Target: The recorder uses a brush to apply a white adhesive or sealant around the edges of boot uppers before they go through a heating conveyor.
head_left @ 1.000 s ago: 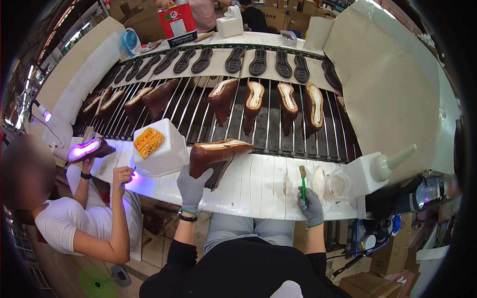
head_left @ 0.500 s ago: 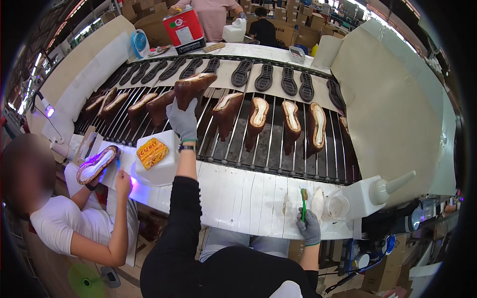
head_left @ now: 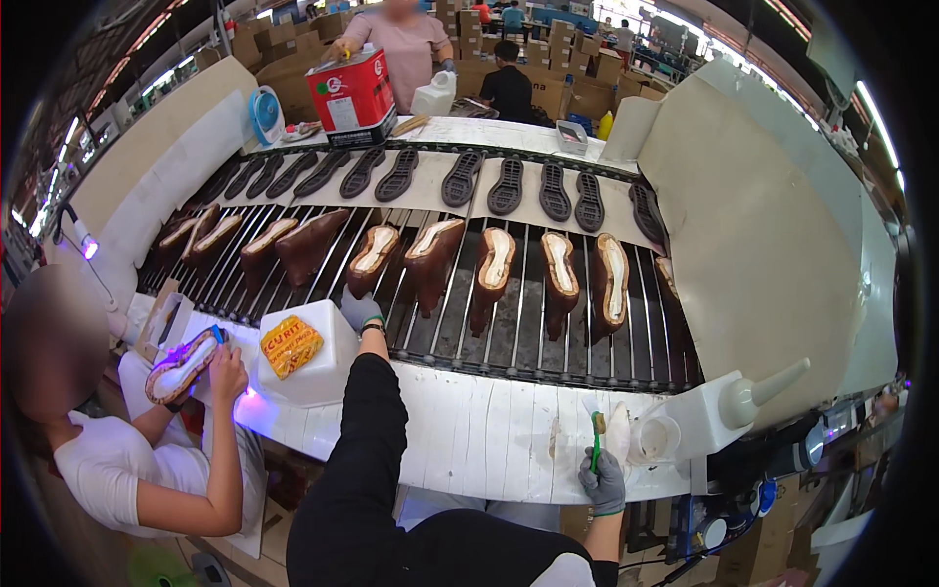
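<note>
My left hand [head_left: 360, 309], in a grey glove, is at the lower end of a brown shoe upper [head_left: 373, 258] on the metal rods. Its fingers are partly hidden but appear closed on that end. The upper shows a white-coated underside facing up. My right hand [head_left: 603, 481], also gloved, grips a small green-handled brush [head_left: 597, 436] upright over the white table. Beside the brush stand a clear cup [head_left: 657, 439] and a white bottle with a long spout [head_left: 748, 396]. More brown uppers [head_left: 496, 269] stand along the rods.
Black soles [head_left: 505, 186] line a pale strip behind the uppers. A white container [head_left: 337, 364] with a yellow packet [head_left: 291, 346] sits near my left arm. On the left, a co-worker [head_left: 137, 460] brushes another upper under a purple light. A red can [head_left: 354, 95] stands at the back.
My left hand has lowered the brown upper from the air onto the rods. My right hand keeps the brush in nearly the same place. The co-worker's brush hand has moved up against their upper.
</note>
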### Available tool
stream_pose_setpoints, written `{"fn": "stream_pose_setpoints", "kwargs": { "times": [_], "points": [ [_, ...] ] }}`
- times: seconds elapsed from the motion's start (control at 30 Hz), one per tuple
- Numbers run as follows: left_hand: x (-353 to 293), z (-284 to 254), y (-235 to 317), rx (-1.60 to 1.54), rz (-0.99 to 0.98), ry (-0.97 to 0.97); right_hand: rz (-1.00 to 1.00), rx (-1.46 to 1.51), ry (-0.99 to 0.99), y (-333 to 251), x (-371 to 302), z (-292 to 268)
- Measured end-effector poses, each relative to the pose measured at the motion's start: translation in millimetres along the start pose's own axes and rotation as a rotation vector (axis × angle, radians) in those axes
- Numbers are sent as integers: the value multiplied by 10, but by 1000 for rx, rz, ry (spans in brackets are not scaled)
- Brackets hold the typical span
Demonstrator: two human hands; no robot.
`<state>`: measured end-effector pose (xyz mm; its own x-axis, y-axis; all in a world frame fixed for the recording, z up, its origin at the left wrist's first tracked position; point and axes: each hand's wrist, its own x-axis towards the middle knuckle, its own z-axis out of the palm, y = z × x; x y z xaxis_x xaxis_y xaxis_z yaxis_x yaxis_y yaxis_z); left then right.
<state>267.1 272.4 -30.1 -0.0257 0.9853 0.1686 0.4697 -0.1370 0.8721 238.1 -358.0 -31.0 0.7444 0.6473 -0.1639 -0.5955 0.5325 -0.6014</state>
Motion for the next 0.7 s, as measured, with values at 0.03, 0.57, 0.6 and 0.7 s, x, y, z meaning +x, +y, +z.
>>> {"fn": "stream_pose_setpoints", "kwargs": {
  "times": [0.03, 0.57, 0.6, 0.7],
  "points": [
    [-14, -39, 63, -24, -22, -72, 3, -20, 19, 5, 0, -4],
    [-1973, 555, 733, -91, 370, -728, 28, 31, 51, -33, -18, 71],
    [-1953, 649, 702, -44, 425, -676, 36, 21, 59, -45, -23, 77],
    [-1900, 865, 584, 20, 420, -573, 60, 16, 60, -58, -23, 72]
  ]
}}
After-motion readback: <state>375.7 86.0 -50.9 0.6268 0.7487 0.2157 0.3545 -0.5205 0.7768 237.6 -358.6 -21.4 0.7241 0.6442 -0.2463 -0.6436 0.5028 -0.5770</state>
